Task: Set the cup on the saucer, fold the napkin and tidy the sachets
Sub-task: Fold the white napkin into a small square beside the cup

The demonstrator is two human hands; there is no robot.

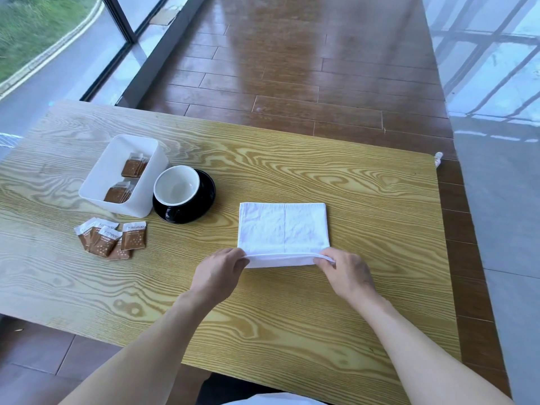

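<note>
- Head view: left hand and right hand are pinching the near corners of the white cloth napkin, lying folded on the yellow wood-grain table.
- Black cup with white inside is sitting on the black saucer.
- Brown paper sachets are lying loose beside the white plastic box; more inside.

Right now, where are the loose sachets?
In the head view, the loose sachets lie in a small overlapping pile on the table's left side, just in front of the white box and left of the napkin.
</note>
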